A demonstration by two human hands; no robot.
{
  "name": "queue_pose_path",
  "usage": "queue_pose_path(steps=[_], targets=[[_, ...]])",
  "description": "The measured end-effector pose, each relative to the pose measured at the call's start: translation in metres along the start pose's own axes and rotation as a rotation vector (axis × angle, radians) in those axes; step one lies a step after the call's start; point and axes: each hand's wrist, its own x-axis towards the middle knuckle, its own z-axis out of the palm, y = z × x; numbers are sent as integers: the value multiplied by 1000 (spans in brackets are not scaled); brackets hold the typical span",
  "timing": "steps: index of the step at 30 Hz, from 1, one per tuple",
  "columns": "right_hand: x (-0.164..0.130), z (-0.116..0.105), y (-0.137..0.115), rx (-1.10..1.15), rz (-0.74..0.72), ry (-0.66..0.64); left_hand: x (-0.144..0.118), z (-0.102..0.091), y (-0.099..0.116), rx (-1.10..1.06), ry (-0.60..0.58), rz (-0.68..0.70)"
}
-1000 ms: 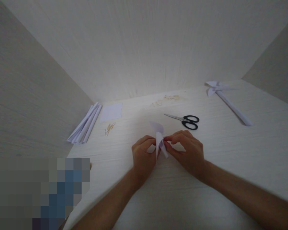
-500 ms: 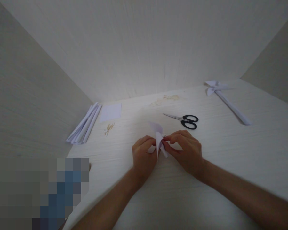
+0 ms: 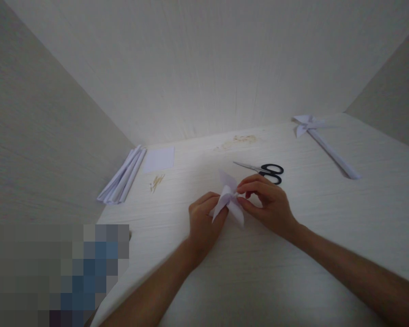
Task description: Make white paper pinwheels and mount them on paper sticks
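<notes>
Between my two hands is a white paper pinwheel (image 3: 226,196), its blades folded inward and their points sticking out. My left hand (image 3: 204,222) is closed on it from behind, and part of those fingers is hidden by the paper. From the right, the thumb and forefinger of my right hand (image 3: 267,202) pinch at the pinwheel's middle. A small white bit shows at those fingertips, too small to name. Just beyond my right hand lie scissors (image 3: 272,169) with black handles, partly covered by that hand.
Rolled paper tubes (image 3: 122,179) lie at the left by the wall, near a square paper sheet (image 3: 159,159) and several short thin sticks (image 3: 157,182). Pale scraps (image 3: 244,139) lie at the back. A pinwheel on a paper tube (image 3: 332,152) rests at the right.
The pinwheel has turned so its folded front shows more. My right hand has shifted slightly up and right, covering part of the scissors; my left hand keeps its hold.
</notes>
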Motion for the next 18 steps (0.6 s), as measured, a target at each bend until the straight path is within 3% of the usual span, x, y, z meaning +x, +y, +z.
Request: queue_pose_path(steps=[3, 7, 18], targets=[[2, -3, 5, 153, 20, -98, -1, 1, -1, 5, -23, 62], [2, -4, 7, 195, 44, -144, -1, 3, -2, 59, 4, 132], [-1, -3, 7, 255, 86, -119, 1, 2, -1, 55, 14, 154]])
